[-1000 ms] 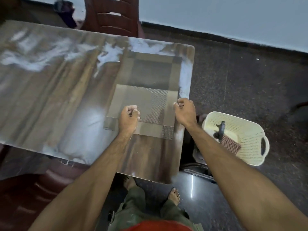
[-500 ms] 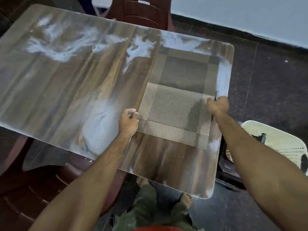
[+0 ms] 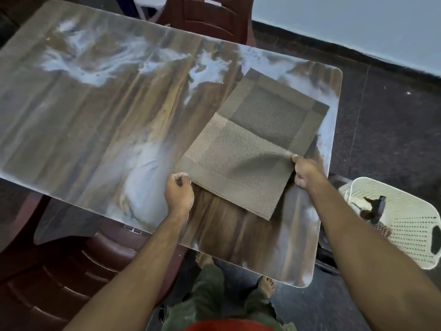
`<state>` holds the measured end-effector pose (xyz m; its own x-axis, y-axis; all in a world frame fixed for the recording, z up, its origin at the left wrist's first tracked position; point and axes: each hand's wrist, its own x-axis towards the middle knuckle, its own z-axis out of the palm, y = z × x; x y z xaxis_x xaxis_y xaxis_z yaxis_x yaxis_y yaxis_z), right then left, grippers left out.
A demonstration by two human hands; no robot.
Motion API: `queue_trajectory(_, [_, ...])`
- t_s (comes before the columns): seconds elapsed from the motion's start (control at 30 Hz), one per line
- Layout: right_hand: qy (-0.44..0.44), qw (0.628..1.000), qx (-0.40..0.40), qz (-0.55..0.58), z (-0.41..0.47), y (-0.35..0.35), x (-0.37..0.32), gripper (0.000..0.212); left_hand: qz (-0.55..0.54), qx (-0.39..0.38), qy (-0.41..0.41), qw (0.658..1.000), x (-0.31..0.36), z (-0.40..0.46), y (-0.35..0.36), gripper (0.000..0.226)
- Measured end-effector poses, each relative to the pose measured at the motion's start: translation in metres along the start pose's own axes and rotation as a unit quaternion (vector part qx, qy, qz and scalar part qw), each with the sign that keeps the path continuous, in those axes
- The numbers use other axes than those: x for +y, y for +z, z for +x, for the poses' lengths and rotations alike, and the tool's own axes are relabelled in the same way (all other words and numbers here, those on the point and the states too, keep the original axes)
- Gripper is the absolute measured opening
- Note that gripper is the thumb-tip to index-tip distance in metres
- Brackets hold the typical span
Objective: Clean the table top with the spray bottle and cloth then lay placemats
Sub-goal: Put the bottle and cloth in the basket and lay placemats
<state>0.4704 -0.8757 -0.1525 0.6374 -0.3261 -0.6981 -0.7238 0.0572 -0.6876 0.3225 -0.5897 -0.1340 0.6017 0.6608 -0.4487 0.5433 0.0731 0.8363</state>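
A woven brown placemat [image 3: 229,168] lies at the right end of the glossy wood-grain table [image 3: 95,130], on top of a darker placemat [image 3: 272,111] that shows behind it. My left hand [image 3: 179,194] pinches the upper mat's near left corner. My right hand [image 3: 307,172] pinches its right edge and lifts it, so the mat bows upward there. The black-topped spray bottle [image 3: 374,211] lies in a cream basket [image 3: 405,237] on the floor to the right, beside a reddish checked cloth [image 3: 383,230].
Pale wet smears cover the table's far and middle parts. Dark red plastic chairs stand at the far side [image 3: 212,17] and the near left [image 3: 71,271]. My bare feet show under the table's near edge. Dark floor runs to a pale wall on the right.
My right hand has raised the upper mat's right edge off the lower mat and turned the mat askew. My left hand has moved nearer with its corner. The view shifted left.
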Motion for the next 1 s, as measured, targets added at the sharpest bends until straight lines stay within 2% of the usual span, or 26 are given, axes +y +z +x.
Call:
queue_trajectory(0.07, [0.008, 0.998, -0.021, 0.062, -0.018, 0.013, 0.006, 0.020, -0.015, -0.022, -0.044, 0.999, -0.002, -0.007, -0.002, 0.021])
queue_trajectory(0.13, [0.006, 0.994, -0.041, 0.100, -0.036, 0.024, 0.016, 0.017, -0.066, -0.083, -0.101, 0.989, 0.000, -0.014, -0.003, 0.034])
queue_trajectory(0.23, [-0.011, 0.992, -0.066, 0.108, -0.059, 0.033, 0.034, 0.014, -0.125, -0.110, -0.133, 0.977, 0.004, -0.010, -0.006, 0.028])
queue_trajectory(0.37, [-0.004, 0.987, -0.149, 0.065, -0.080, 0.026, 0.053, 0.007, -0.054, -0.049, -0.084, 0.994, 0.000, 0.012, -0.018, 0.006])
queue_trajectory(0.43, [-0.002, 0.979, -0.187, 0.076, -0.081, 0.018, 0.050, 0.013, -0.003, -0.029, -0.038, 0.999, 0.000, 0.026, -0.029, 0.013])
queue_trajectory(0.53, [0.005, 0.976, -0.142, 0.165, -0.065, 0.007, 0.033, 0.033, 0.059, -0.047, 0.018, 0.997, 0.012, 0.051, -0.049, 0.022])
queue_trajectory(0.63, [-0.015, 0.977, -0.080, 0.196, -0.047, -0.003, 0.009, 0.034, 0.067, -0.082, 0.033, 0.994, 0.030, 0.077, -0.071, 0.025])
queue_trajectory(0.73, [-0.045, 0.988, -0.046, 0.138, -0.040, -0.008, 0.001, 0.013, 0.010, -0.089, -0.003, 0.996, 0.048, 0.092, -0.092, 0.025])
queue_trajectory(0.83, [-0.077, 0.995, -0.046, 0.047, -0.040, -0.010, 0.006, 0.018, 0.014, -0.142, -0.059, 0.988, 0.041, 0.096, -0.109, 0.037])
queue_trajectory(0.93, [-0.075, 0.994, -0.047, -0.068, -0.044, -0.016, 0.011, 0.017, 0.049, -0.162, -0.074, 0.983, 0.018, 0.088, -0.118, 0.020])
queue_trajectory(1.0, [-0.083, 0.985, -0.045, -0.147, -0.045, -0.018, 0.012, 0.013, 0.036, -0.173, -0.074, 0.981, 0.008, 0.082, -0.122, 0.017])
